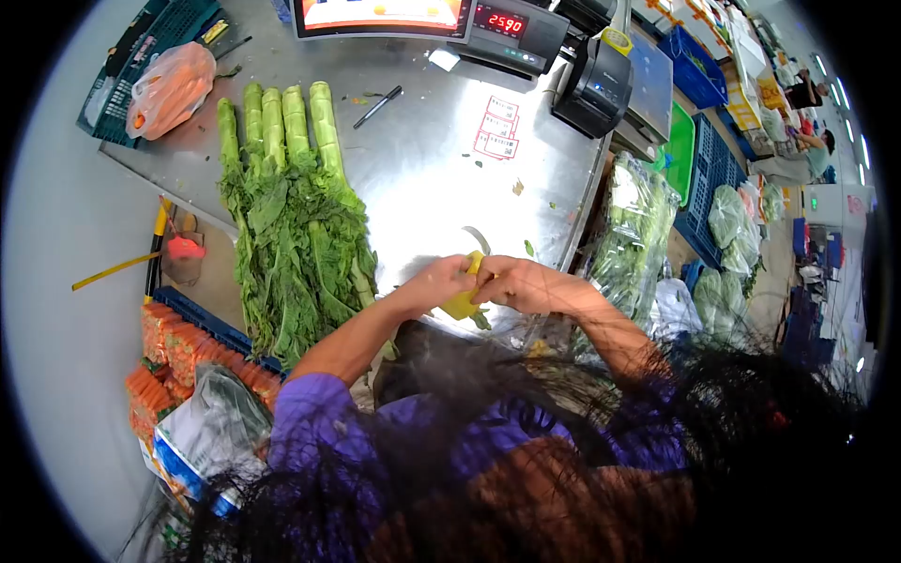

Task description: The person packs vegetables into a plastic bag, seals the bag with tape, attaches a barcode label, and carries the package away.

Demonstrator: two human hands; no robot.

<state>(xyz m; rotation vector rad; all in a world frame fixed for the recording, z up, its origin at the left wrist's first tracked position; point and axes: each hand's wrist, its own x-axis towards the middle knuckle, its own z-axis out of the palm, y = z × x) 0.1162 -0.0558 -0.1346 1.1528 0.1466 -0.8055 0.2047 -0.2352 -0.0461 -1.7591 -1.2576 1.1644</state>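
My left hand (439, 284) and my right hand (516, 284) meet at the near edge of the steel table, both closed on a yellow object (460, 305). The fingers cover much of it, so its exact kind is unclear. A thin, curved greyish strip (478, 236) sticks up just beyond the fingers. Below the yellow object a small green leafy bit shows. To the left of my hands lie several celtuce stalks (298, 131), side by side, their thick pale stems pointing away and their leaves (300, 244) towards me.
A scale (511, 42) with a red display, a screen (380, 17) and a black label printer (593, 86) stand at the back. A pen (377, 107) and printed labels (497, 128) lie on the table (422, 169). Bagged carrots (174, 89) are left; wrapped greens (631, 225) are right.
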